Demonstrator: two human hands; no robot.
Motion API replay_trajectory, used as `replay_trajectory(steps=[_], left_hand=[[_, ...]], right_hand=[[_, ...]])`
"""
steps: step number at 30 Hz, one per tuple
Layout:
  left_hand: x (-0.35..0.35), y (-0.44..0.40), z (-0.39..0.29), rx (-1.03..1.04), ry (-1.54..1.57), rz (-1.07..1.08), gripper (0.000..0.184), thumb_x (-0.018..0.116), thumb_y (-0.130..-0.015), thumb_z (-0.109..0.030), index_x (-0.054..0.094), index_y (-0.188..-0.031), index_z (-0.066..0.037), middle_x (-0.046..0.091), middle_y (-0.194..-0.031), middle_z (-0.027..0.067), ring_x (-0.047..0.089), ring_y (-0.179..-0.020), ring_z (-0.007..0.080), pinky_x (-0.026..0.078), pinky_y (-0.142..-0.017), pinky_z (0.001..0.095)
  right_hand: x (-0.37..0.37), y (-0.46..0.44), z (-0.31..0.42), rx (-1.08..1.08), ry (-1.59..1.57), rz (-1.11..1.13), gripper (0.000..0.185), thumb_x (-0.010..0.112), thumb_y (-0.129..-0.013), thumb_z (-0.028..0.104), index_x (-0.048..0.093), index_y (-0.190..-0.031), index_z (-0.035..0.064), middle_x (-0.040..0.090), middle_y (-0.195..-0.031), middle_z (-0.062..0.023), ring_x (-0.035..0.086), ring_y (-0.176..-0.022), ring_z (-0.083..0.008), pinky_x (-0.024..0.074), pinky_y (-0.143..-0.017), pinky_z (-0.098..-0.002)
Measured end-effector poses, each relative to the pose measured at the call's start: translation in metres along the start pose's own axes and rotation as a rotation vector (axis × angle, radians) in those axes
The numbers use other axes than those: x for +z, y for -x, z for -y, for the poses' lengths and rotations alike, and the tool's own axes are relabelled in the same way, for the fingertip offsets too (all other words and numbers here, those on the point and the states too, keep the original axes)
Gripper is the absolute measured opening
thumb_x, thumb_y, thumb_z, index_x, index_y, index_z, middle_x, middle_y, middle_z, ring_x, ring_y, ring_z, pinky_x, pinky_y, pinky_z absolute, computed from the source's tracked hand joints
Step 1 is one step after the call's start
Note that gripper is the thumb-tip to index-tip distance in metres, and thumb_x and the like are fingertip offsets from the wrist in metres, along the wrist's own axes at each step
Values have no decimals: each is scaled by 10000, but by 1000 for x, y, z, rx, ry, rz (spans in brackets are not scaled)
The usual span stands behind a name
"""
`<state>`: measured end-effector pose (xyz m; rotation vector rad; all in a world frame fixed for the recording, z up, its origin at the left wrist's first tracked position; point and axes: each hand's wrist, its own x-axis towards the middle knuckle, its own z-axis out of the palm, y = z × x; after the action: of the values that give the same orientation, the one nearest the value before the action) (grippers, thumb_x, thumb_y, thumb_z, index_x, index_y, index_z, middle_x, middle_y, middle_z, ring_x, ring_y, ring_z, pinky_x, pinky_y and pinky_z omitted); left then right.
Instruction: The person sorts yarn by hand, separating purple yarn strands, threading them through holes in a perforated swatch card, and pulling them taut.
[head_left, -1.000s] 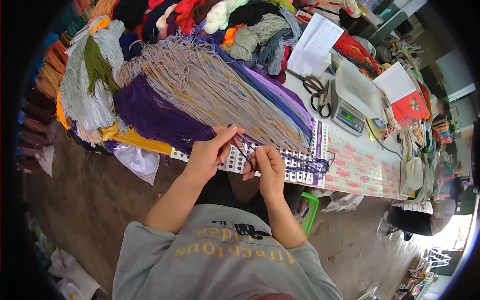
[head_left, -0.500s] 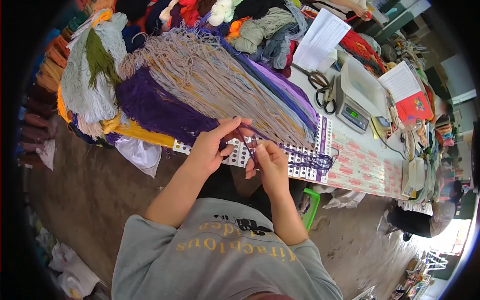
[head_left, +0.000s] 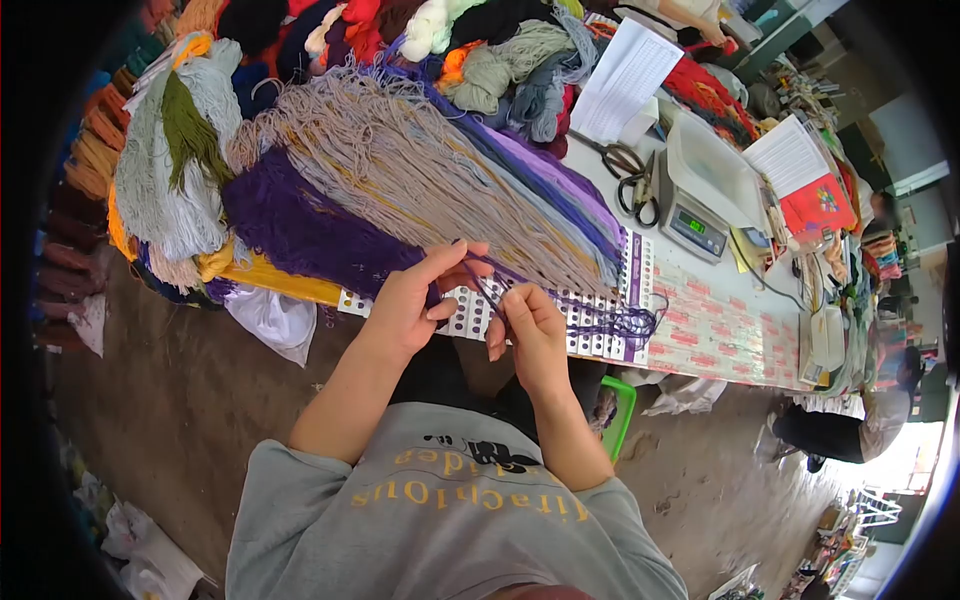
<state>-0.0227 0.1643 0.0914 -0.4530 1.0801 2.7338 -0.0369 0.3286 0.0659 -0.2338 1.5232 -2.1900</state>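
Dark purple yarn [head_left: 484,281] is stretched between my two hands at the table's front edge. My left hand [head_left: 412,297] holds one end, thumb and forefinger reaching forward and the other fingers curled. My right hand [head_left: 530,335] pinches the yarn between thumb and fingertips, just to the right. Loose purple strands trail from there to a tangled end [head_left: 632,324] on a white card strip with holes [head_left: 470,320]. A thick dark purple hank [head_left: 310,220] lies left of my left hand. Beyond my hands stretch long beige-grey strands [head_left: 400,150].
Scissors [head_left: 622,158], a digital scale with a tray [head_left: 695,232] and a paper sheet [head_left: 625,80] are on the table to the right. Grey-white hanks [head_left: 170,140] hang at the left edge. A green basket [head_left: 619,415] stands below the table. Another person [head_left: 850,425] is at far right.
The view has shifted slightly. My right hand has turned a little and its fingers have moved on the purple yarn; my left hand keeps nearly the same pose.
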Motion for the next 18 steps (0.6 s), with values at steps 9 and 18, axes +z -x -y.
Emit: replay_trajectory(steps=[9,18], left_hand=[[-5,0,4,6,-4,36,292,550,-893,-251,606,-1034,-2,635,-875,83,442,-602,13,234,-403,161],[-1,0,2,5,-2,9,285,529,-905,-234,595,-1049,2,620,-831,67,442,-601,14,234,-373,139]], right_hand=[[0,4,-1,-5,-65,-4,223,448,-959,232,483,-858,36,537,-615,-45,498,-494,-106,399,-471,-205],[1,6,0,0,-75,-9,221,450,-959,228,482,-860,34,535,-608,-45,493,-489,-103,390,-457,-201]])
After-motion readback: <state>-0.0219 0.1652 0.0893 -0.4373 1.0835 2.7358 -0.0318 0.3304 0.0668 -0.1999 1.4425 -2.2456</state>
